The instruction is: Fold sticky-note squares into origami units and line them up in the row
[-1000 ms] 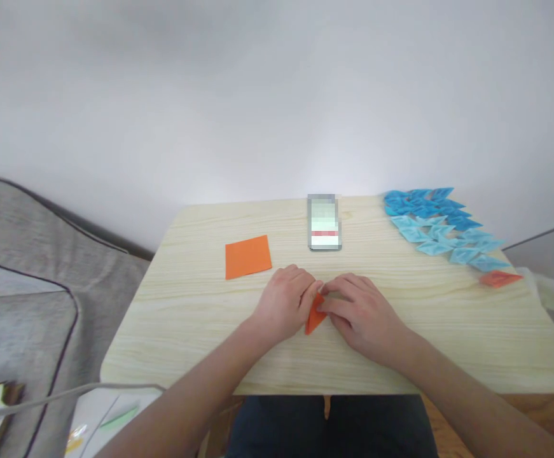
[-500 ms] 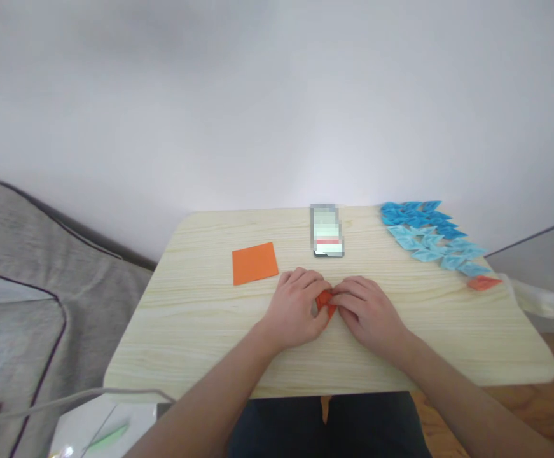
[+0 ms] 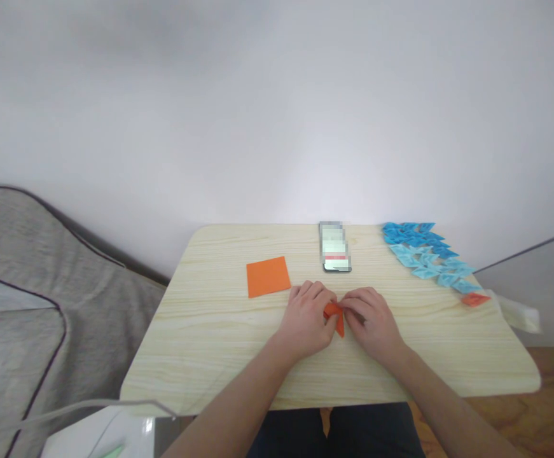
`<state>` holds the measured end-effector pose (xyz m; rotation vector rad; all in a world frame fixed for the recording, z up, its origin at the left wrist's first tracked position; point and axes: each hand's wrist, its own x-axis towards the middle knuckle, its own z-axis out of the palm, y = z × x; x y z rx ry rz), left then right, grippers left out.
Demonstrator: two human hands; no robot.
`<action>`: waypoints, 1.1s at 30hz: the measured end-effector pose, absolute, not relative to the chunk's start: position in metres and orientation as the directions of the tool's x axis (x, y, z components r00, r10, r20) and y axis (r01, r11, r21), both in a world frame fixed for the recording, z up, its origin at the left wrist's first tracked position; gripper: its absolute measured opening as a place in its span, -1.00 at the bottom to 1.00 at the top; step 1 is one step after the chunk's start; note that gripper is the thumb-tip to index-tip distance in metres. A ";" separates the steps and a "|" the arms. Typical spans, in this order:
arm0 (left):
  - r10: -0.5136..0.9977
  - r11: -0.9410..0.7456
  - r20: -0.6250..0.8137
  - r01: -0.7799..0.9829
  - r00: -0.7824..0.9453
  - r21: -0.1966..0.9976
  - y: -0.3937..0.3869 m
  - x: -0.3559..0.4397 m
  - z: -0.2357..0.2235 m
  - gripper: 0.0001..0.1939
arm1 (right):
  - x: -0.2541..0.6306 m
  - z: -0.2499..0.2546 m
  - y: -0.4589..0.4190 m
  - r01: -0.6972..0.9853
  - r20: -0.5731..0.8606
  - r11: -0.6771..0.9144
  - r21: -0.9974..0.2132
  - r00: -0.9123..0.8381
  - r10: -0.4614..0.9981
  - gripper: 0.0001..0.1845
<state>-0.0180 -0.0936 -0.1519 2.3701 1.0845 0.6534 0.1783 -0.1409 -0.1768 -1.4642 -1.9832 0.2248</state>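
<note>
Between my hands, just above the wooden table, is a small folded piece of orange paper (image 3: 340, 325), with one pointed end hanging toward me. My left hand (image 3: 309, 320) is closed on its left side, thumb below and fingers above. The fingertips of my right hand (image 3: 371, 321) pinch its right upper edge. Part of the folded paper is hidden behind the fingers. Up and left of my left hand lies a flat stack or sheet of orange paper (image 3: 268, 277).
A phone (image 3: 335, 248) lies beyond my hands. Folded blue paper pieces (image 3: 413, 236), light blue ones (image 3: 432, 262) and a red-orange one (image 3: 475, 299) sit at the table's right. A clear plastic bag (image 3: 519, 315) hangs by the right edge. A grey sofa (image 3: 100, 305) stands left.
The folded orange paper has turned in my hands, and its point now shows lower down. My view has shifted, so the table appears a little lower.
</note>
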 end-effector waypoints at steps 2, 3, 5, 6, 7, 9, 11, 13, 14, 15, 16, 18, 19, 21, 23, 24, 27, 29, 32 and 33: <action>0.785 -0.582 0.230 0.559 0.575 0.591 -0.093 -0.018 -0.154 -0.78 | 0.178 -0.177 -0.139 0.786 0.394 0.350 -0.509 -0.148 0.907 -0.78; 0.787 -0.578 0.229 0.555 0.573 0.599 -0.092 -0.018 -0.155 -0.78 | 0.178 -0.177 -0.138 0.785 0.387 0.341 -0.517 -0.141 0.911 -0.79; 0.795 -0.565 0.225 0.553 0.564 0.613 -0.091 -0.019 -0.157 -0.80 | 0.178 -0.174 -0.134 0.781 0.367 0.323 -0.535 -0.129 0.921 -0.82; 0.801 -0.556 0.222 0.552 0.556 0.622 -0.090 -0.019 -0.158 -0.81 | 0.177 -0.172 -0.132 0.779 0.358 0.315 -0.542 -0.125 0.925 -0.84; 0.807 -0.546 0.219 0.550 0.549 0.632 -0.090 -0.019 -0.159 -0.82 | 0.177 -0.170 -0.130 0.777 0.351 0.310 -0.548 -0.123 0.928 -0.86; 0.817 -0.527 0.214 0.541 0.536 0.656 -0.089 -0.019 -0.160 -0.82 | 0.176 -0.166 -0.125 0.773 0.343 0.309 -0.554 -0.126 0.931 -0.89; 0.824 -0.512 0.213 0.530 0.524 0.677 -0.088 -0.018 -0.161 -0.82 | 0.174 -0.163 -0.122 0.769 0.340 0.309 -0.560 -0.127 0.932 -0.89; 0.833 -0.499 0.218 0.517 0.509 0.695 -0.087 -0.018 -0.162 -0.83 | 0.170 -0.162 -0.121 0.764 0.337 0.295 -0.574 -0.109 0.935 -0.89; 0.838 -0.492 0.223 0.511 0.498 0.705 -0.086 -0.018 -0.162 -0.83 | 0.168 -0.162 -0.120 0.761 0.336 0.287 -0.583 -0.096 0.937 -0.90; 0.843 -0.485 0.229 0.504 0.486 0.715 -0.086 -0.018 -0.162 -0.84 | 0.166 -0.162 -0.121 0.757 0.335 0.279 -0.591 -0.084 0.939 -0.90; 0.848 -0.479 0.236 0.496 0.474 0.725 -0.086 -0.018 -0.162 -0.84 | 0.164 -0.163 -0.121 0.754 0.333 0.272 -0.598 -0.075 0.940 -0.90; 0.858 -0.468 0.251 0.483 0.447 0.740 -0.086 -0.018 -0.162 -0.85 | 0.161 -0.165 -0.123 0.748 0.339 0.267 -0.607 -0.061 0.939 -0.89; 0.863 -0.464 0.257 0.479 0.435 0.745 -0.086 -0.018 -0.162 -0.85 | 0.160 -0.167 -0.123 0.747 0.349 0.265 -0.610 -0.048 0.936 -0.88; 0.870 -0.457 0.266 0.475 0.416 0.752 -0.086 -0.018 -0.162 -0.84 | 0.160 -0.169 -0.120 0.761 0.392 0.248 -0.600 0.009 0.920 -0.87; 0.871 -0.456 0.268 0.472 0.413 0.755 -0.085 -0.017 -0.162 -0.84 | 0.162 -0.170 -0.112 0.803 0.459 0.215 -0.556 0.081 0.885 -0.78; 0.868 -0.459 0.269 0.469 0.417 0.755 -0.085 -0.017 -0.163 -0.84 | 0.164 -0.170 -0.106 0.832 0.491 0.190 -0.521 0.109 0.865 -0.69; 0.861 -0.471 0.276 0.464 0.428 0.750 -0.084 -0.017 -0.164 -0.83 | 0.169 -0.172 -0.086 0.894 0.535 0.145 -0.425 0.119 0.837 -0.43; 0.862 -0.473 0.282 0.464 0.422 0.749 -0.084 -0.017 -0.165 -0.82 | 0.171 -0.174 -0.076 0.915 0.528 0.126 -0.383 0.105 0.843 -0.36; 0.867 -0.466 0.282 0.466 0.410 0.752 -0.084 -0.017 -0.165 -0.82 | 0.171 -0.176 -0.071 0.930 0.505 0.107 -0.353 0.092 0.858 -0.38; 0.868 -0.463 0.281 0.465 0.409 0.754 -0.084 -0.017 -0.165 -0.82 | 0.171 -0.177 -0.071 0.931 0.502 0.105 -0.348 0.090 0.860 -0.40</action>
